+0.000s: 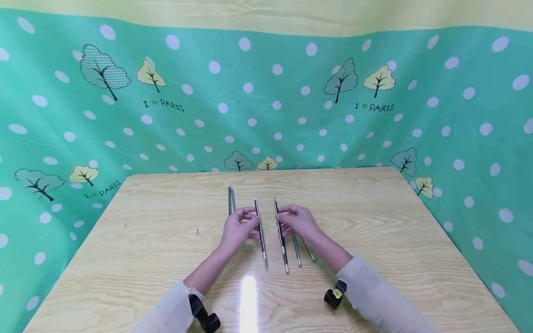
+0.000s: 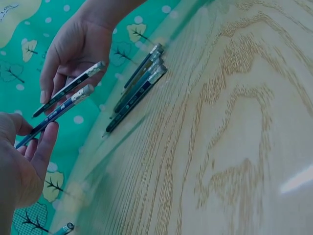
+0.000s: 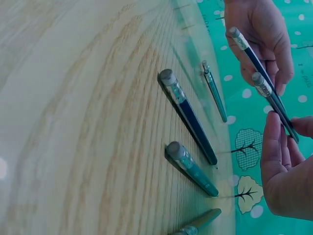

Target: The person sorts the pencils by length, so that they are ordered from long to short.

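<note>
My left hand (image 1: 240, 226) pinches a dark blue pencil (image 1: 262, 238) between thumb and fingers. Its metal ferrule and eraser point toward me. Opposite it, my right hand (image 1: 300, 223) pinches a dark pencil (image 1: 280, 231), nearly parallel to the first with a gap between. Both pencils are raised off the table, as the left wrist view shows. Below and beside the right hand lie a dark blue pencil (image 3: 190, 122), a green pencil (image 3: 195, 174) and another pencil (image 1: 311, 253), partly hidden by that hand. Two pencils (image 1: 229, 201) lie beyond the left hand, their near ends covered by it.
The wooden table (image 1: 145, 240) ends at a green dotted cloth (image 1: 266, 92) that hangs behind and at both sides. A small dark speck (image 1: 197, 231) lies left of the left hand. Wrist cameras (image 1: 204, 314) are strapped over both sleeves.
</note>
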Demonstrator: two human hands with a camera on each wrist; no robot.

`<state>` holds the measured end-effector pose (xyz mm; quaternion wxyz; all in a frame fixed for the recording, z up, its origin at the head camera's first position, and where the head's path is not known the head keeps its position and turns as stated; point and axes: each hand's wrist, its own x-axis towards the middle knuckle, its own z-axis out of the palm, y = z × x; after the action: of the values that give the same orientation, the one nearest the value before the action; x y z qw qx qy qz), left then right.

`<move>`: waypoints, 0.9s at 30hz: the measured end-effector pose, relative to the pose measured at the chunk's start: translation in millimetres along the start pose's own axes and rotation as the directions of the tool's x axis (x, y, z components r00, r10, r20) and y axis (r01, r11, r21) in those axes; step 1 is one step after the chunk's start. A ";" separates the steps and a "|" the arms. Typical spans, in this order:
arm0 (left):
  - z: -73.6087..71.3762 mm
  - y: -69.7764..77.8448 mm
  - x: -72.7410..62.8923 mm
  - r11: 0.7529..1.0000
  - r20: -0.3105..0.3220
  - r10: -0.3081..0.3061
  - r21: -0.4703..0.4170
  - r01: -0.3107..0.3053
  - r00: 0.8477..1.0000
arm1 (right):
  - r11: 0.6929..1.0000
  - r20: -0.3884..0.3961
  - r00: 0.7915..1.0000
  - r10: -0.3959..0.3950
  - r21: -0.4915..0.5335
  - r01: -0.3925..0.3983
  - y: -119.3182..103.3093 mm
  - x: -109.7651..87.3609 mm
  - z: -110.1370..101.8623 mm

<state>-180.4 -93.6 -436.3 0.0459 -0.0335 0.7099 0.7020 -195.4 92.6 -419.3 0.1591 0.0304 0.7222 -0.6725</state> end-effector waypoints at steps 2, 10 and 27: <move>1.4 -0.3 0.3 1.000 0.002 0.003 -0.013 -0.003 1.000 | 1.000 -0.005 1.000 -0.002 -0.002 0.002 1.4 -0.3 0.4; 5.9 0.6 0.7 1.000 0.013 0.007 -0.027 -0.007 1.000 | 1.000 -0.010 1.000 -0.019 0.002 0.019 4.3 2.1 1.3; 3.9 4.8 1.9 1.000 -0.006 0.015 -0.020 -0.015 1.000 | 0.999 0.012 1.000 -0.018 -0.034 0.018 -23.2 -23.3 6.3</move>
<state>-182.8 -89.6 -431.8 0.0384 -0.0306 0.7033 0.7092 -178.1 88.3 -390.9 0.1580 0.0173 0.7327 -0.6617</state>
